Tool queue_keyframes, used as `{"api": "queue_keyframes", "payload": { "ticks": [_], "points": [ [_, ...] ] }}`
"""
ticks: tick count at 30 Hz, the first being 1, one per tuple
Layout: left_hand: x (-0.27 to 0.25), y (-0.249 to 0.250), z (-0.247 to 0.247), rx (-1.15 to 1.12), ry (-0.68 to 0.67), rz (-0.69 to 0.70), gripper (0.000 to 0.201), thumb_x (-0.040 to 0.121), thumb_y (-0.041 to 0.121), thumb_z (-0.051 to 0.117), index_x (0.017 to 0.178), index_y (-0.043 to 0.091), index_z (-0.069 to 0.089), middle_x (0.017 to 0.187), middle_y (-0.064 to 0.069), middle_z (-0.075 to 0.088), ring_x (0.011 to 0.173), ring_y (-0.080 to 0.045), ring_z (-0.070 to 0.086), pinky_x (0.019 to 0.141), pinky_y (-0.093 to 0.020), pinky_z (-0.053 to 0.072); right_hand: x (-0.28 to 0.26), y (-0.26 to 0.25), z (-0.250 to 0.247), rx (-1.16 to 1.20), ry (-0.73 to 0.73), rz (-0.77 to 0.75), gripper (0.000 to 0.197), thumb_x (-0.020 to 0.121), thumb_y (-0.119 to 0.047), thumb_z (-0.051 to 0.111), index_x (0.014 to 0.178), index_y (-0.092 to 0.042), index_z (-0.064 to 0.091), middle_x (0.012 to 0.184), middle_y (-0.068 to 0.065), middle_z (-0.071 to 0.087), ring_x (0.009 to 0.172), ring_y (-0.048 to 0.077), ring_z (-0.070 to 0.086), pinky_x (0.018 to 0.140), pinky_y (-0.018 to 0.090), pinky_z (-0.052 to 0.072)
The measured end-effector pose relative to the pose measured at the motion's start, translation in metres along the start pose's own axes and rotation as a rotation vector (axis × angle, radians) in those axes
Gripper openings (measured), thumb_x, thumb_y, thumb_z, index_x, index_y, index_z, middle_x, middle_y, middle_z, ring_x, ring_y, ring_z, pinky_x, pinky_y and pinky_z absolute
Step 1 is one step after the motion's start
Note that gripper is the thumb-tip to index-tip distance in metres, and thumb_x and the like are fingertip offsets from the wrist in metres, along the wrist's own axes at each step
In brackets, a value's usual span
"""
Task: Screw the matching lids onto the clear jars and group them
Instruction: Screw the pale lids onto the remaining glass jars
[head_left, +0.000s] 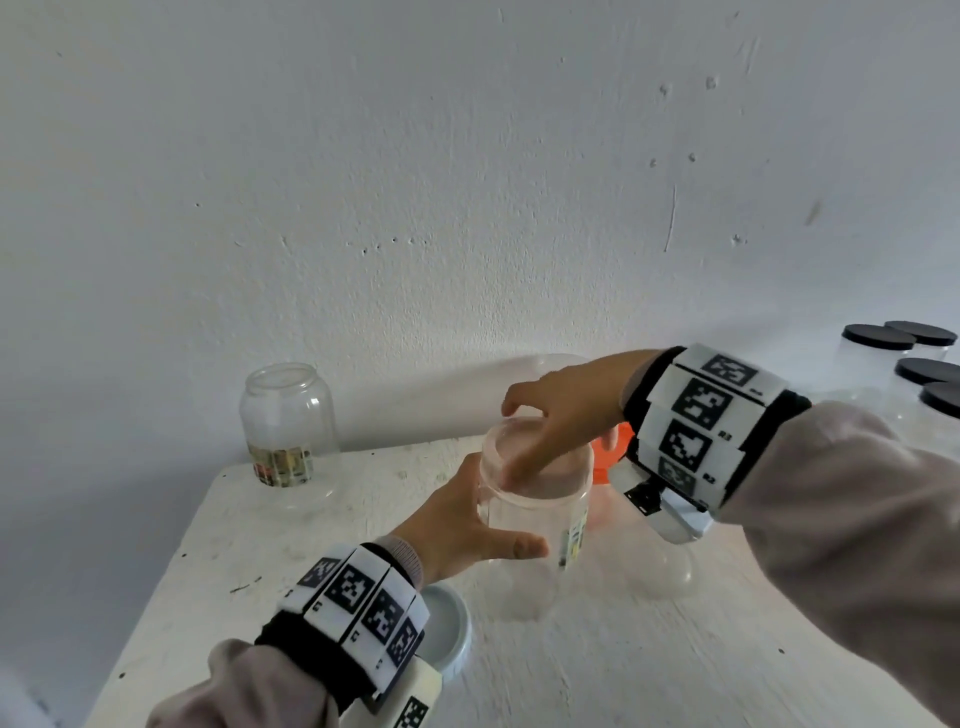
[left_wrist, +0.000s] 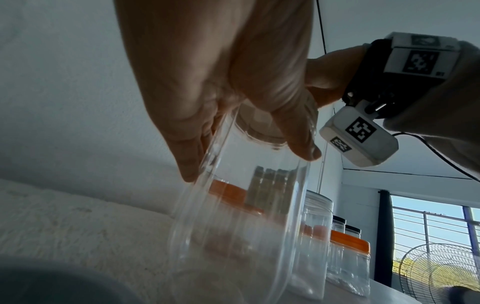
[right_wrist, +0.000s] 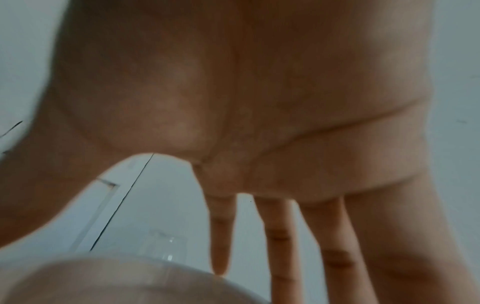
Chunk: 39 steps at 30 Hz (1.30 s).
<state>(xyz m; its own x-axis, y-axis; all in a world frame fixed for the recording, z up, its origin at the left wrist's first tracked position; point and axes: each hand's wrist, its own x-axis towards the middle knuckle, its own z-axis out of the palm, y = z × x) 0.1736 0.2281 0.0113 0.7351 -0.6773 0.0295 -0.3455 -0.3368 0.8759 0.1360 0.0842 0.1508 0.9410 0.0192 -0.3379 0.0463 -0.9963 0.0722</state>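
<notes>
My left hand (head_left: 483, 514) grips a tall clear jar (head_left: 524, 525) from the side, thumb in front and fingers behind, holding it just above the white table (head_left: 623, 665). A translucent lid (head_left: 550, 488) sits on the jar's mouth. My right hand (head_left: 519, 441) comes down over that lid, thumb at its far edge and fingers at its near edge. In the left wrist view the jar (left_wrist: 246, 216) fills the middle between thumb and fingers (left_wrist: 192, 148). The right wrist view shows the palm, the fingers (right_wrist: 280, 236) and the blurred lid (right_wrist: 103, 283) below.
An open glass jar (head_left: 288, 421) with a label stands at the back left corner. A white lid (head_left: 449, 634) lies by my left wrist. An orange-lidded jar (head_left: 610, 452) stands behind my right hand, black-lidded jars (head_left: 909, 364) at far right. The wall is close behind.
</notes>
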Motion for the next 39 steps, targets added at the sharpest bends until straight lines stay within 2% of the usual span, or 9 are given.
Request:
{"api": "queue_keyframes", "payload": {
  "ticks": [4, 9, 11, 15, 17, 22, 24, 32, 39],
  "points": [
    [-0.001, 0.002, 0.000, 0.005, 0.002, 0.006, 0.096, 0.063, 0.045, 0.084, 0.139, 0.033, 0.027, 0.135, 0.011, 0.051, 0.125, -0.010, 0.047, 0.109, -0.041, 0.039, 0.000, 0.005, -0.007, 0.091, -0.081, -0.140, 0.075, 0.070, -0.052, 0.075, 0.132, -0.058, 0.032, 0.136, -0.016, 0.039, 0.112, 0.012, 0.052, 0.084, 0.025, 0.045],
    [-0.002, 0.002, 0.001, -0.009, 0.003, -0.003, 0.098, 0.064, 0.042, 0.085, 0.141, 0.034, 0.025, 0.138, 0.010, 0.049, 0.129, -0.012, 0.044, 0.111, -0.043, 0.036, 0.002, 0.000, -0.001, 0.055, 0.006, -0.051, 0.069, 0.068, -0.077, 0.059, 0.126, -0.045, 0.040, 0.105, -0.010, 0.055, 0.042, -0.003, 0.059, 0.060, 0.022, 0.047],
    [-0.001, 0.002, 0.001, -0.004, 0.004, -0.002, 0.098, 0.063, 0.043, 0.085, 0.139, 0.037, 0.024, 0.138, 0.010, 0.048, 0.129, -0.013, 0.044, 0.111, -0.042, 0.036, 0.003, -0.002, -0.001, -0.015, 0.019, -0.011, 0.074, 0.068, -0.082, 0.052, 0.128, -0.041, 0.039, 0.094, -0.011, 0.055, 0.040, -0.001, 0.057, 0.054, 0.021, 0.041],
    [0.000, 0.000, 0.001, 0.017, 0.008, -0.009, 0.099, 0.061, 0.048, 0.084, 0.140, 0.036, 0.025, 0.135, 0.013, 0.051, 0.125, -0.009, 0.047, 0.109, -0.039, 0.039, 0.004, 0.003, -0.007, 0.003, -0.086, -0.098, 0.081, 0.069, -0.060, 0.073, 0.135, -0.053, 0.028, 0.134, -0.013, 0.043, 0.114, 0.013, 0.051, 0.088, 0.030, 0.043],
    [0.001, 0.000, 0.001, 0.024, 0.009, -0.009, 0.098, 0.061, 0.048, 0.084, 0.139, 0.037, 0.026, 0.134, 0.014, 0.051, 0.124, -0.008, 0.047, 0.108, -0.037, 0.040, 0.003, 0.005, -0.010, 0.048, -0.118, -0.155, 0.077, 0.071, -0.047, 0.077, 0.132, -0.056, 0.031, 0.136, -0.015, 0.040, 0.121, 0.015, 0.048, 0.095, 0.032, 0.044],
    [0.000, 0.000, 0.002, 0.016, 0.004, -0.012, 0.096, 0.062, 0.047, 0.084, 0.137, 0.040, 0.025, 0.136, 0.016, 0.049, 0.126, -0.007, 0.044, 0.108, -0.032, 0.037, 0.005, 0.002, -0.006, 0.045, -0.060, -0.076, 0.070, 0.066, -0.072, 0.067, 0.126, -0.052, 0.037, 0.120, -0.010, 0.054, 0.051, 0.002, 0.065, 0.067, 0.025, 0.047],
    [-0.001, 0.000, 0.002, 0.022, 0.003, -0.013, 0.094, 0.063, 0.046, 0.084, 0.136, 0.042, 0.024, 0.135, 0.017, 0.048, 0.125, -0.007, 0.044, 0.107, -0.030, 0.037, 0.006, 0.002, -0.006, -0.015, -0.050, -0.043, 0.077, 0.064, -0.078, 0.063, 0.129, -0.050, 0.035, 0.117, -0.010, 0.056, 0.047, 0.001, 0.062, 0.063, 0.024, 0.042],
    [-0.002, 0.000, 0.002, -0.010, 0.013, -0.012, 0.098, 0.062, 0.045, 0.085, 0.139, 0.039, 0.026, 0.135, 0.013, 0.051, 0.126, -0.010, 0.047, 0.109, -0.041, 0.039, 0.002, 0.006, 0.001, 0.082, -0.042, -0.122, 0.078, 0.062, -0.058, 0.078, 0.126, -0.058, 0.034, 0.128, -0.013, 0.045, 0.104, 0.019, 0.060, 0.087, 0.032, 0.052],
    [-0.002, -0.003, 0.004, -0.016, 0.056, 0.004, 0.097, 0.056, 0.050, 0.086, 0.136, 0.039, 0.031, 0.129, 0.015, 0.054, 0.121, -0.008, 0.051, 0.106, -0.038, 0.043, -0.003, 0.010, 0.016, 0.050, 0.081, -0.148, 0.078, 0.071, -0.068, 0.064, 0.138, -0.052, 0.026, 0.127, -0.015, 0.039, 0.120, 0.012, 0.040, 0.095, 0.033, 0.039]
  ]
}}
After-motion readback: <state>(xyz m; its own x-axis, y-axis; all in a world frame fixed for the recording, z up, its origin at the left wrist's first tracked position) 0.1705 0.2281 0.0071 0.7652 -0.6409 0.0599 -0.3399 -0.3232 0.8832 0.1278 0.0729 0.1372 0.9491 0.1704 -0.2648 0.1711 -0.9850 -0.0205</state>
